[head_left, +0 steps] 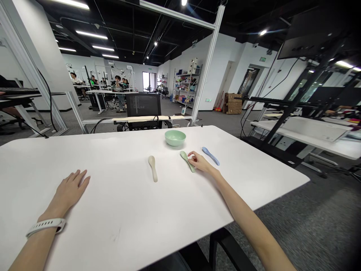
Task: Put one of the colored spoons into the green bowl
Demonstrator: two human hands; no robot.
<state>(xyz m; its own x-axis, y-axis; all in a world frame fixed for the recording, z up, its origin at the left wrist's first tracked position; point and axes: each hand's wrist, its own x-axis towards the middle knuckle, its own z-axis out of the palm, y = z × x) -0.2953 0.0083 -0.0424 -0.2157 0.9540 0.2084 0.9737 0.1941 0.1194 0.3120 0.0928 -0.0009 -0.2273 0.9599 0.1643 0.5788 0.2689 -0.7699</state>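
Green spoon (pixel 184 156): head forward-left, perhaps touched.

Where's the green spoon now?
In the head view, the green spoon lies just right of centre, by the right hand, between the beige spoon and blue spoon.

I make out two slender, ungloved hands on my feed, the left hand (pixel 67 190) and the right hand (pixel 199 162). Round the left wrist I see a white band (pixel 45 226), fairly broad and smooth, with a row of small oblong slots along it like a watch strap. At one end of it I notice a darker patch, and I cannot tell whether that is lining or shadow. The left forearm (pixel 36 248) and the right forearm (pixel 245 218) look slim and bare, the right one tapering to an unadorned wrist.
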